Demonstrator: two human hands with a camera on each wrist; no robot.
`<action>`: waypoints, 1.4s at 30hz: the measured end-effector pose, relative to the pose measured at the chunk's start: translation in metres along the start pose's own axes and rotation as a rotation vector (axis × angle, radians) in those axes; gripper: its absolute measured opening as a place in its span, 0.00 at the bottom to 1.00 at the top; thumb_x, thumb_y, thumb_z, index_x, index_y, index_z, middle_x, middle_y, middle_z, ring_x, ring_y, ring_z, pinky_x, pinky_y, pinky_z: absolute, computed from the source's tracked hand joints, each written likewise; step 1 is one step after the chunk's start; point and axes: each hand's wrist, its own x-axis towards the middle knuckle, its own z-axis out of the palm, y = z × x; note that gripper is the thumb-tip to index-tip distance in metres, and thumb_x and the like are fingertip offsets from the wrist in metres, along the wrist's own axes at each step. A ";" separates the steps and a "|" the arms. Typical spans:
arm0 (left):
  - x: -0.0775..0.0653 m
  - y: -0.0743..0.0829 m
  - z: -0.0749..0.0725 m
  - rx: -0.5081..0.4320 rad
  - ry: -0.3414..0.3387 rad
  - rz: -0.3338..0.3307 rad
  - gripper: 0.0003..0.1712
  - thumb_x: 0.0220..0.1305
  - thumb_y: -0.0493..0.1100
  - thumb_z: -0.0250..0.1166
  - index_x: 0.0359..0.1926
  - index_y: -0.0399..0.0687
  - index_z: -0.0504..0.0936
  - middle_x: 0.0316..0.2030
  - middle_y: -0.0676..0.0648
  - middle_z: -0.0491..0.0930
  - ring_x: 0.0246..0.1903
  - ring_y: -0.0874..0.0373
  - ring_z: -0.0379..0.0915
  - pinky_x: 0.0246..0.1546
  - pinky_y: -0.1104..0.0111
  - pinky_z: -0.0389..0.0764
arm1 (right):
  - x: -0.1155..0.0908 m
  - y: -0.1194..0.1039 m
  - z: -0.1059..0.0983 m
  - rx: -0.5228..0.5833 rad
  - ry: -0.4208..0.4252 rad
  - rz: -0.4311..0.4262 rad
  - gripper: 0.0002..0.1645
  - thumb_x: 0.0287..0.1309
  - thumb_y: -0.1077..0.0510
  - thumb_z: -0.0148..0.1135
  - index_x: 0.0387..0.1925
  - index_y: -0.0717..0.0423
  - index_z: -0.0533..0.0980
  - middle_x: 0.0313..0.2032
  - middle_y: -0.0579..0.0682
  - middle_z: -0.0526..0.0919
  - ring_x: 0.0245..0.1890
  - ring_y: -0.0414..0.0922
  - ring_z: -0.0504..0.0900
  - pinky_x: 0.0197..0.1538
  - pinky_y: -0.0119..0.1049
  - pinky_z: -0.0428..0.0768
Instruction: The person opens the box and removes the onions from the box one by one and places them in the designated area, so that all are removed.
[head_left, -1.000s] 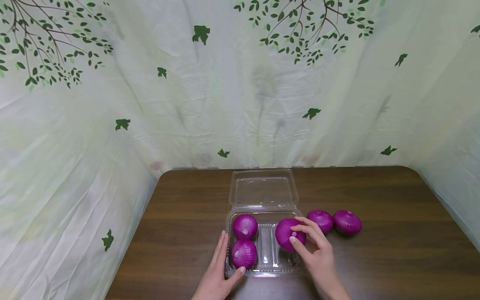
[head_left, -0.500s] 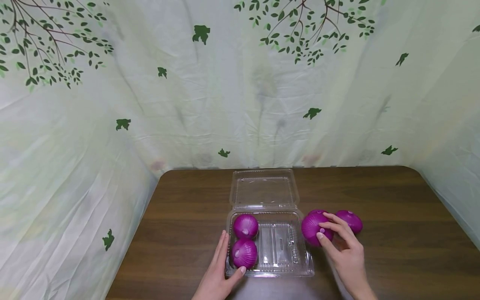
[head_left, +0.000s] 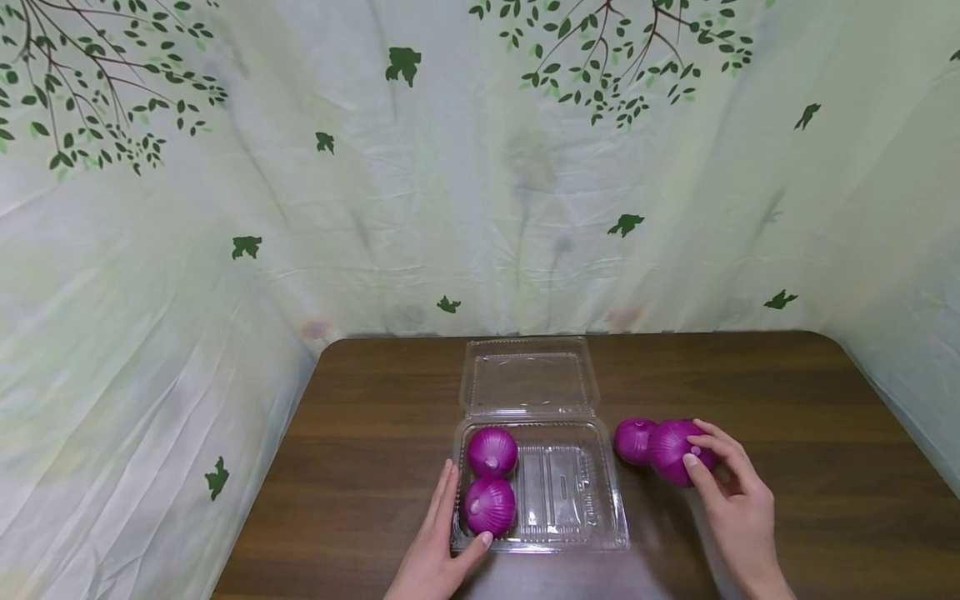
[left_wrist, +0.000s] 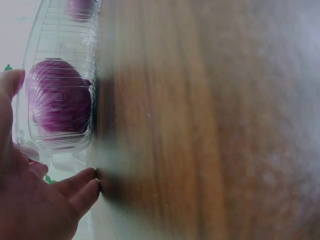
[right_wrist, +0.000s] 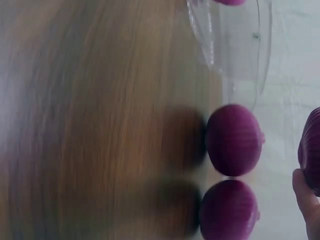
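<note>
My right hand (head_left: 738,521) pinches a purple onion (head_left: 670,452) between thumb and fingers, raised above the table to the right of a clear plastic clamshell container (head_left: 562,483). Behind it on the table lies another onion (head_left: 632,440); the right wrist view shows two onions there, a nearer one (right_wrist: 234,140) and a second (right_wrist: 229,212), with the held onion (right_wrist: 312,150) at the right edge. My left hand (head_left: 435,546) rests with straight fingers along the container's left side, thumb at its front rim. Two onions, one rear (head_left: 492,451) and one front (head_left: 489,506), sit in its left half.
The container's lid (head_left: 528,379) lies folded back toward the far edge of the brown wooden table (head_left: 375,417). A pale cloth (head_left: 480,183) printed with leaves and branches hangs behind and at the sides.
My right hand has carried its onion from over the container's right half out to the right, in front of the onions on the table. The left hand stays in place.
</note>
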 end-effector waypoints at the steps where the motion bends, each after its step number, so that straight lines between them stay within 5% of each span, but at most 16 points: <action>1: 0.000 0.000 0.000 -0.002 0.001 0.001 0.56 0.62 0.65 0.64 0.79 0.54 0.42 0.78 0.49 0.41 0.72 0.45 0.47 0.62 0.40 0.63 | 0.001 0.001 -0.002 0.013 0.009 0.008 0.17 0.58 0.75 0.63 0.50 0.69 0.78 0.60 0.58 0.75 0.60 0.44 0.74 0.53 0.26 0.76; 10: 0.001 -0.001 0.000 -0.004 -0.003 -0.005 0.56 0.61 0.64 0.65 0.79 0.54 0.43 0.78 0.48 0.41 0.72 0.45 0.48 0.61 0.40 0.64 | 0.010 0.007 -0.023 0.170 0.140 0.079 0.17 0.56 0.77 0.63 0.48 0.77 0.76 0.59 0.62 0.76 0.58 0.46 0.76 0.52 0.25 0.77; 24: 0.000 0.000 0.000 0.003 -0.002 -0.018 0.56 0.61 0.65 0.64 0.79 0.55 0.42 0.78 0.48 0.41 0.72 0.43 0.48 0.60 0.38 0.64 | 0.028 0.025 -0.052 0.056 0.168 0.130 0.17 0.63 0.73 0.59 0.52 0.75 0.74 0.54 0.53 0.81 0.54 0.39 0.79 0.51 0.21 0.75; 31: 0.000 -0.001 0.000 0.001 0.001 -0.005 0.57 0.61 0.65 0.64 0.79 0.53 0.43 0.78 0.47 0.41 0.71 0.42 0.49 0.59 0.38 0.65 | 0.032 0.042 -0.060 0.093 0.264 0.172 0.18 0.62 0.71 0.61 0.54 0.73 0.75 0.53 0.51 0.80 0.51 0.37 0.79 0.48 0.18 0.75; 42: 0.001 0.001 0.001 -0.002 -0.008 -0.019 0.57 0.61 0.65 0.65 0.79 0.52 0.43 0.78 0.47 0.41 0.71 0.41 0.49 0.58 0.37 0.66 | 0.037 0.055 -0.070 -0.318 0.196 0.390 0.21 0.65 0.49 0.63 0.56 0.52 0.79 0.50 0.40 0.81 0.47 0.25 0.75 0.42 0.14 0.69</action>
